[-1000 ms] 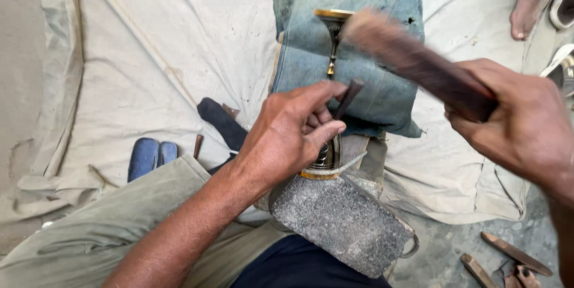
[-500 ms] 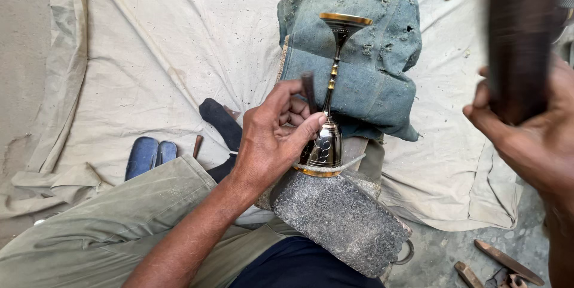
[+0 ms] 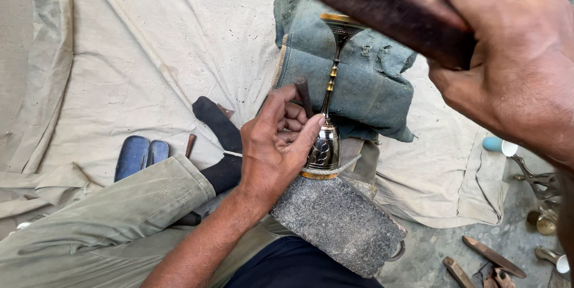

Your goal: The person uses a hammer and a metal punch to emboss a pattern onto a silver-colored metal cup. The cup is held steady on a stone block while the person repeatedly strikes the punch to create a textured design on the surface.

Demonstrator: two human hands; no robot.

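Left hand (image 3: pixel 278 150) pinched a small dark punch (image 3: pixel 304 95) between thumb and curled fingers, its tip set against the bowl of the brass goblet (image 3: pixel 326 144), which lay on its side just right of that hand, across a grey stone block (image 3: pixel 338 222) and a blue-green cushion (image 3: pixel 365 79). Our right hand (image 3: pixel 514 67), closed around a dark wooden mallet (image 3: pixel 382 7), was raised above. We judged the chasing stroke in hand; the next blow called for a steady punch.
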